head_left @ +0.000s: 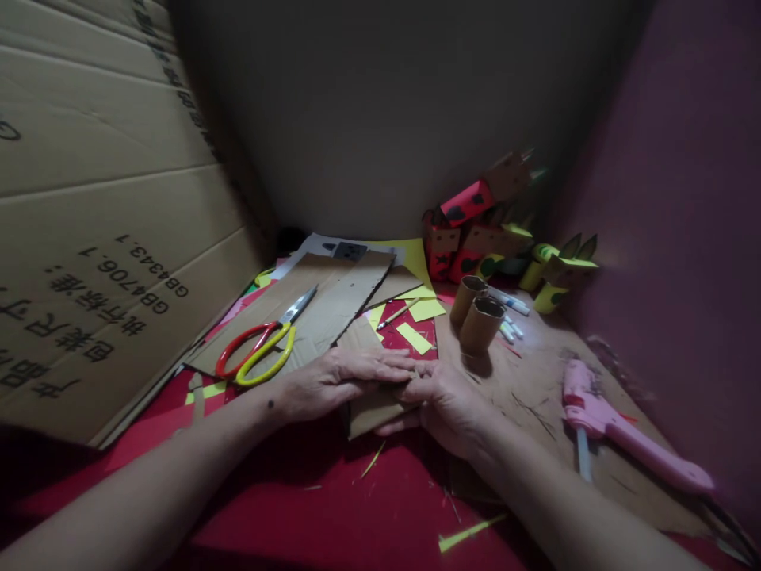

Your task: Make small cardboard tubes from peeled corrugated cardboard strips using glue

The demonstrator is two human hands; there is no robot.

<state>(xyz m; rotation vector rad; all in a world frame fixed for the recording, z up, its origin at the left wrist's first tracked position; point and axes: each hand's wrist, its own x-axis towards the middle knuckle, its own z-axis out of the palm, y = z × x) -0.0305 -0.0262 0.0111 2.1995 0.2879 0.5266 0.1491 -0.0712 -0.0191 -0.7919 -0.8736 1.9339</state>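
Note:
A small piece of brown cardboard (pixel 380 412) is between my hands at the middle of the view, above the red table surface. My left hand (pixel 350 377) lies across its upper edge, fingers straight and close together, with the thumb on the near side. The fingertips of my right hand (pixel 449 400) pinch its right end, where some of the cardboard is hidden. The fingertips of both hands nearly meet. Just left of my left hand, scissors (pixel 261 349) with one red and one yellow handle rest on a large cardboard sheet (pixel 338 293).
Two cardboard tubes (pixel 480 325) stand right of centre near several markers (pixel 508 301). A pink glue gun (pixel 618 432) lies at right. Several red and yellow paper figures (pixel 469 238) are at the back. Yellow paper strips (pixel 414 338) lie around. A large carton (pixel 119 198) walls the left.

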